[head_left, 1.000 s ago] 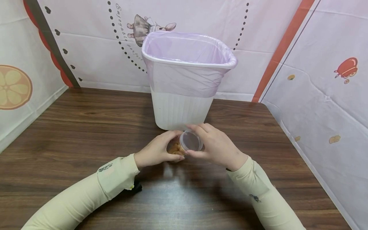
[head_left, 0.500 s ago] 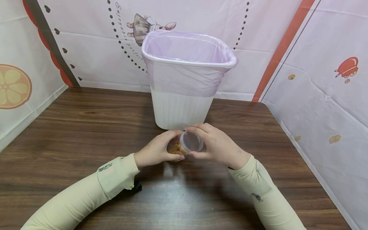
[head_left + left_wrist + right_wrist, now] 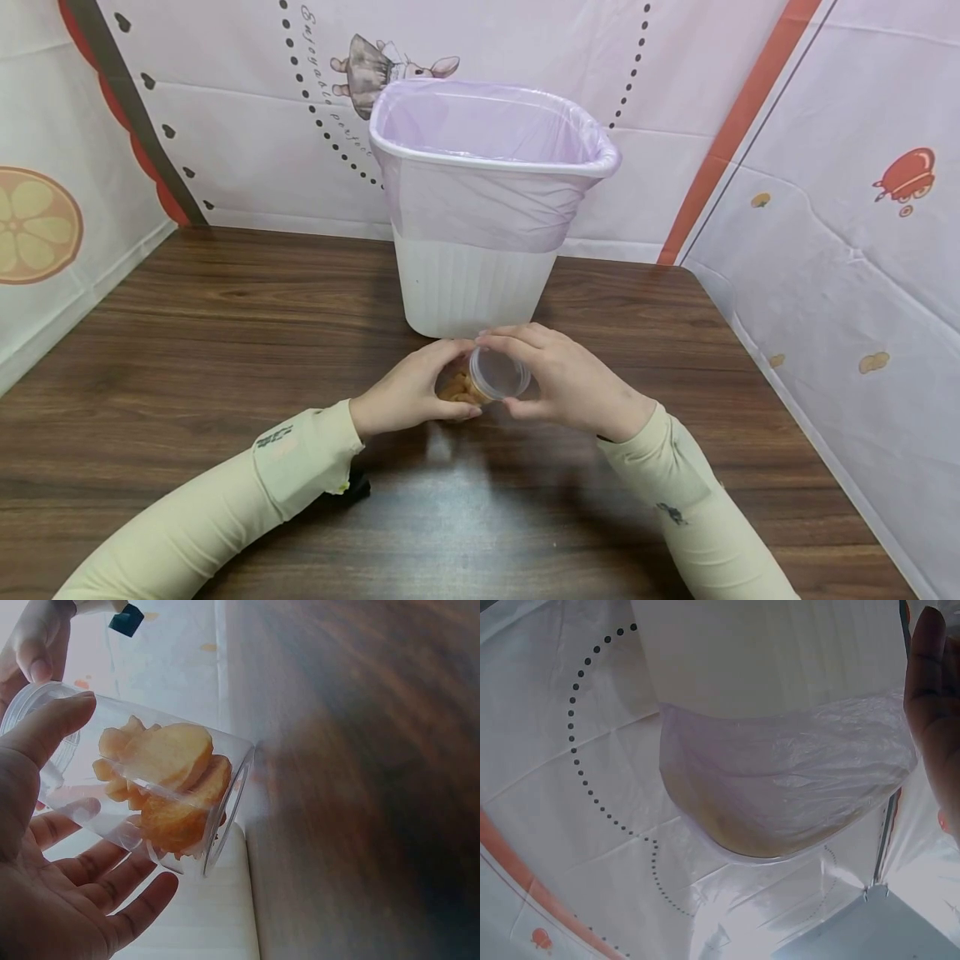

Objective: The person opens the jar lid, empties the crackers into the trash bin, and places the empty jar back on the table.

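Note:
A clear plastic jar (image 3: 90, 817) with several golden-brown, chip-like pieces (image 3: 176, 757) inside lies tilted over the table in the left wrist view. My left hand (image 3: 412, 390) grips it around the body, thumb on one side and fingers on the other. At the jar's right end, a round translucent lid (image 3: 499, 373) faces toward me and to the right. My right hand (image 3: 581, 379) holds this lid by its rim, fingers over the top edge and thumb at the lower edge. Only part of the right hand shows in the right wrist view.
Just behind the hands stands a white trash bin (image 3: 472, 287) lined with a thin purple bag (image 3: 480, 200). A small black object (image 3: 356, 489) lies by the left sleeve. The brown wooden table (image 3: 225, 333) is bordered by printed cloth walls (image 3: 825, 250).
My right hand's fingers have slid a little left along the top of the lid's rim, and its thumb has shifted right along the lower edge. The left hand and jar stay in place.

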Demonstrator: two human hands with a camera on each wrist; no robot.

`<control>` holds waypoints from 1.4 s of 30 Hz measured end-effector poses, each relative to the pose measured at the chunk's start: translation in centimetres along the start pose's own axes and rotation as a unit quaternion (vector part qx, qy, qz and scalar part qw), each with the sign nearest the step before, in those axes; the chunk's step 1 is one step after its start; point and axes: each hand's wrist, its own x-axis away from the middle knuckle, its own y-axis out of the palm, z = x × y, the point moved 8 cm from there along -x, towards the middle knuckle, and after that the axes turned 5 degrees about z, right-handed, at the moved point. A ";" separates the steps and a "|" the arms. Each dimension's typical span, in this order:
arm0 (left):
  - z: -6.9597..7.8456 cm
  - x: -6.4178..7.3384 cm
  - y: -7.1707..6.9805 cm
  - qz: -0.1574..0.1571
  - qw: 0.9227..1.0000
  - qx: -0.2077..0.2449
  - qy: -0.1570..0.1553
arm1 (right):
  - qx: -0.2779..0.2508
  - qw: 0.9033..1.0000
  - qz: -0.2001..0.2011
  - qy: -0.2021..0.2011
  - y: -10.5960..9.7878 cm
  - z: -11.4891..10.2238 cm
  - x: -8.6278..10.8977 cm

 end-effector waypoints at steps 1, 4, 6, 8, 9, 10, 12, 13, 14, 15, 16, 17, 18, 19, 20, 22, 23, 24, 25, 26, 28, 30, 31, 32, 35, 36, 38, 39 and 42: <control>0.0 0.0 0.0 0.001 1.000 -0.001 0.001 | 0.000 1.000 -0.002 0.000 0.0 0.0 0.0; 0.0 0.0 -0.1 0.003 1.000 -0.003 0.000 | -0.001 1.000 -0.006 0.000 0.1 0.0 -0.1; 0.0 0.1 -0.1 0.004 1.000 -0.004 -0.001 | -0.003 1.000 -0.009 0.000 0.1 0.0 -0.1; -0.1 0.1 -0.1 0.003 1.000 -0.004 -0.004 | -0.005 1.000 -0.012 0.001 0.1 0.0 -0.1; -0.1 0.1 -0.1 0.003 1.000 -0.005 -0.004 | -0.005 1.000 -0.013 0.002 0.1 0.0 -0.1; -0.1 0.1 -0.1 0.002 1.000 -0.004 -0.005 | -0.005 1.000 -0.014 0.004 0.2 0.0 0.0; -0.2 0.1 -0.1 0.001 1.000 -0.003 -0.008 | -0.004 1.000 -0.015 0.006 0.1 0.1 0.0; -0.2 0.1 -0.1 0.001 1.000 -0.004 -0.007 | -0.004 1.000 -0.014 0.007 0.1 0.1 0.0; -0.2 0.1 -0.1 0.001 1.000 -0.002 -0.009 | -0.004 1.000 -0.013 0.007 0.1 0.1 0.0; -0.2 0.1 -0.1 0.002 1.000 -0.002 -0.008 | -0.004 1.000 -0.010 0.006 0.1 0.1 0.0; -0.3 0.1 -0.1 0.001 1.000 0.000 -0.009 | -0.003 1.000 -0.007 0.004 0.1 0.1 0.0; -0.3 0.1 -0.1 0.001 1.000 0.001 -0.009 | -0.002 1.000 -0.004 0.004 0.1 0.0 -0.1; -0.3 0.1 -0.1 0.001 1.000 0.003 -0.009 | 0.000 1.000 0.000 0.005 0.1 0.0 -0.1; -0.3 0.1 -0.1 0.000 1.000 0.006 -0.011 | 0.003 1.000 0.005 0.008 0.1 0.1 -0.1; -0.3 0.1 -0.1 -0.002 1.000 0.009 -0.013 | 0.008 1.000 0.009 0.013 0.1 0.1 -0.1; -0.4 0.0 0.0 -0.003 1.000 0.011 -0.016 | 0.024 0.999 0.019 0.026 0.1 0.2 -0.1; -0.4 0.0 0.0 -0.004 1.000 0.012 -0.017 | 0.034 0.999 0.024 0.034 0.1 0.3 -0.1; -0.4 0.0 0.0 -0.004 1.000 0.012 -0.019 | 0.046 0.998 0.031 0.040 0.0 0.4 -0.1; -0.4 0.0 0.0 -0.004 1.000 0.012 -0.020 | 0.057 0.997 0.039 0.043 0.0 0.4 -0.1; -0.4 0.0 0.0 -0.004 1.000 0.012 -0.020 | 0.070 0.996 0.047 0.044 -0.1 0.4 -0.1; -0.5 0.1 0.0 -0.003 1.000 0.009 -0.020 | 0.093 0.993 0.065 0.043 -0.2 0.3 -0.1; -0.5 0.1 0.0 -0.003 1.000 0.010 -0.018 | 0.111 0.989 0.084 0.041 -0.4 0.3 -0.1; -0.4 0.0 0.1 -0.003 1.000 0.009 -0.017 | 0.119 0.988 0.093 0.040 -0.5 0.2 -0.1; -0.4 0.0 0.1 -0.002 1.000 0.008 -0.015 | 0.126 0.986 0.101 0.041 -0.5 0.2 -0.1; -0.3 0.0 0.1 0.000 1.000 0.010 -0.010 | 0.144 0.981 0.118 0.047 -0.6 0.2 0.0; -0.3 0.0 0.0 0.000 1.000 0.010 -0.010 | 0.148 0.980 0.122 0.049 -0.6 0.2 0.0; -0.3 0.0 0.1 -0.001 1.000 0.010 -0.009 | 0.154 0.979 0.127 0.052 -0.6 0.2 0.1; -0.3 0.0 0.1 -0.001 1.000 0.010 -0.009 | 0.156 0.978 0.127 0.054 -0.6 0.2 0.1; -0.3 0.0 0.1 -0.001 1.000 0.008 -0.009 | 0.152 0.979 0.125 0.055 -0.5 0.2 0.1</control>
